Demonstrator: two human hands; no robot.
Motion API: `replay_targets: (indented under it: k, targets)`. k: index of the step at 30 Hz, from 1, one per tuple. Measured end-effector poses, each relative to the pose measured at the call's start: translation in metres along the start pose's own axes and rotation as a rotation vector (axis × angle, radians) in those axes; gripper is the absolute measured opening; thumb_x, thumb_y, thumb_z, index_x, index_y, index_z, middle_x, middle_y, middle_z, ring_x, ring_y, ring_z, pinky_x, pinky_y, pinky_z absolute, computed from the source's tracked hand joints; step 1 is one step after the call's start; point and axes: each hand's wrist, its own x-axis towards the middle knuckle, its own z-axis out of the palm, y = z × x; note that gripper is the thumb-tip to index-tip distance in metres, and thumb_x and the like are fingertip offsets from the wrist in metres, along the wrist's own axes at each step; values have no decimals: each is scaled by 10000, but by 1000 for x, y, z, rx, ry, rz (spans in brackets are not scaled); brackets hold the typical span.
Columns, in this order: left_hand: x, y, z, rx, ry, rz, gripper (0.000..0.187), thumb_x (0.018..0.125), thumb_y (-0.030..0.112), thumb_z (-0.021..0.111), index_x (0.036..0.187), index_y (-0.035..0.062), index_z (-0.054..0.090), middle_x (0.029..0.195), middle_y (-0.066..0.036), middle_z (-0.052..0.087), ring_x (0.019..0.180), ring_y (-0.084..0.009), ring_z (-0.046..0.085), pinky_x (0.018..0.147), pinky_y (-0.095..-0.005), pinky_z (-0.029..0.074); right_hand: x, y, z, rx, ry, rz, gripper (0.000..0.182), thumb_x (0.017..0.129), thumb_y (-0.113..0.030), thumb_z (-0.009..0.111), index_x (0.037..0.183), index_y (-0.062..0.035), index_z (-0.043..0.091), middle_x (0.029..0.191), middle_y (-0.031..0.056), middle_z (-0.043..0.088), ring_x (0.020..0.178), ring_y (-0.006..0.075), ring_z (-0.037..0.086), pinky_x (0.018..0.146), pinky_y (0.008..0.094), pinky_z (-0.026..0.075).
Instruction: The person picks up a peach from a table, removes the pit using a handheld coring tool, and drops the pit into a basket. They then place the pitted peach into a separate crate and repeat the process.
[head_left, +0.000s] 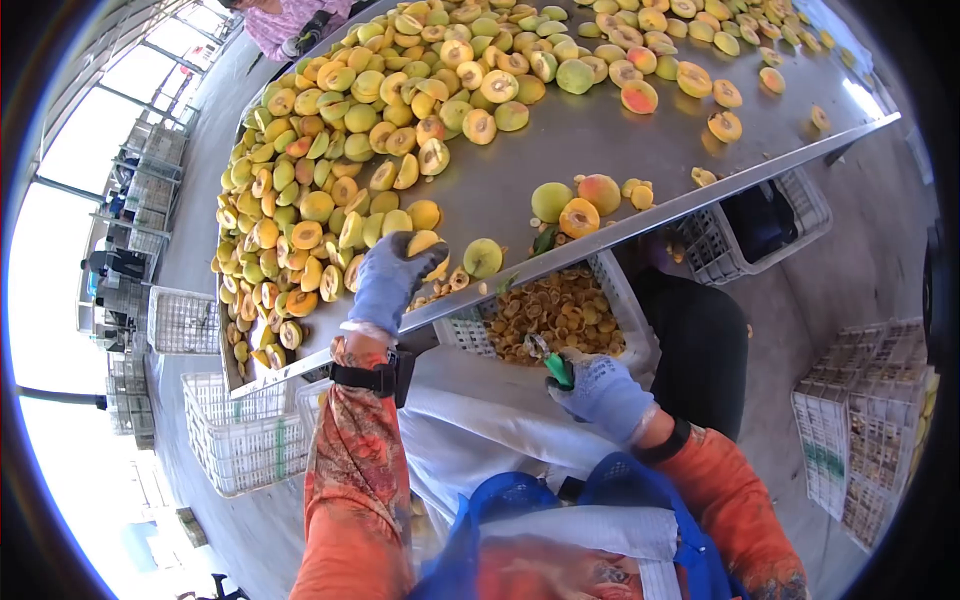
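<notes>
My left hand, in a blue glove with dark fingertips, is at the near edge of the metal table, its fingers closed around a yellow peach half. Several more peach halves lie just beyond it, some cut side up. My right hand, gloved the same way, grips a green-handled pitting tool with a metal head, over my lap. The tool's exact tip shape is hard to make out. Below the table edge, a white crate holds brown pits and scraps.
The steel table carries a large heap of peaches; its raised rim runs before me. A whole green peach sits near that rim. White crates stand left, with stacked crates at right. Another person is across the table.
</notes>
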Motion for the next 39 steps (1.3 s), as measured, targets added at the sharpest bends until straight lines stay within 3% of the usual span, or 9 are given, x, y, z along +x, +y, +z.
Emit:
replay_targets:
  k: [4,8,11,14,15,21,24,27,39]
  targets:
    - [-69,-6,-12,-1355,-50,-344,345,809,284,661,1015,23,572,828,-89,628,520,-121,546,430,-210,406,-3,-28,7,107,72,-113,311,798,-331,619,949,-72,537,696,165,611,682,362,611,623,443,472]
    - [-114,-2,10,-1609,-187,-181,341,801,196,630,1095,41,552,922,-111,610,611,-183,580,478,-268,462,-15,-73,3,29,190,-267,274,787,-296,639,930,-83,543,634,142,596,618,342,613,560,421,482]
    - [-140,15,19,-1644,-114,-95,484,840,278,571,1242,26,476,1110,-103,575,955,-183,586,756,-304,517,-20,-83,11,-106,213,-273,277,783,-289,638,942,-81,546,627,132,600,617,316,627,561,410,492]
    - [-157,8,32,-1707,-92,17,451,860,256,557,1253,51,473,1137,-98,564,1018,-219,579,809,-328,514,-26,-87,12,-213,244,-233,279,783,-277,634,955,-75,546,637,131,607,619,308,630,558,403,489]
    - [-158,13,22,-1802,-163,-176,421,888,232,533,1275,87,455,1190,-112,535,1065,-254,559,855,-366,502,-28,-85,15,-232,276,-236,281,780,-264,631,971,-76,545,657,131,615,622,306,630,557,398,488]
    - [-169,20,35,-798,416,522,415,911,265,501,1262,54,435,1183,-134,542,1058,-250,562,893,-398,481,-36,-93,19,-250,328,-240,276,785,-253,626,977,-72,546,666,127,613,623,300,627,547,391,483]
    - [-173,24,41,-1509,195,83,347,855,178,560,1161,29,495,1039,-127,583,986,-265,589,829,-389,517,-36,-92,20,-329,373,-257,261,786,-241,623,965,-69,545,649,115,605,608,300,620,532,384,476]
    - [-176,26,24,-2053,-22,-82,353,827,139,560,1155,23,501,1021,-136,584,964,-281,593,826,-413,521,-36,-91,24,-368,411,-283,244,784,-230,620,947,-66,544,628,106,589,591,295,610,518,380,468]
    - [-200,56,21,-1747,135,-10,259,886,176,533,1066,-11,540,965,-152,616,840,-236,618,781,-362,530,-69,-113,14,-191,137,-184,231,824,-225,534,987,-66,494,730,145,617,703,288,640,587,399,492]
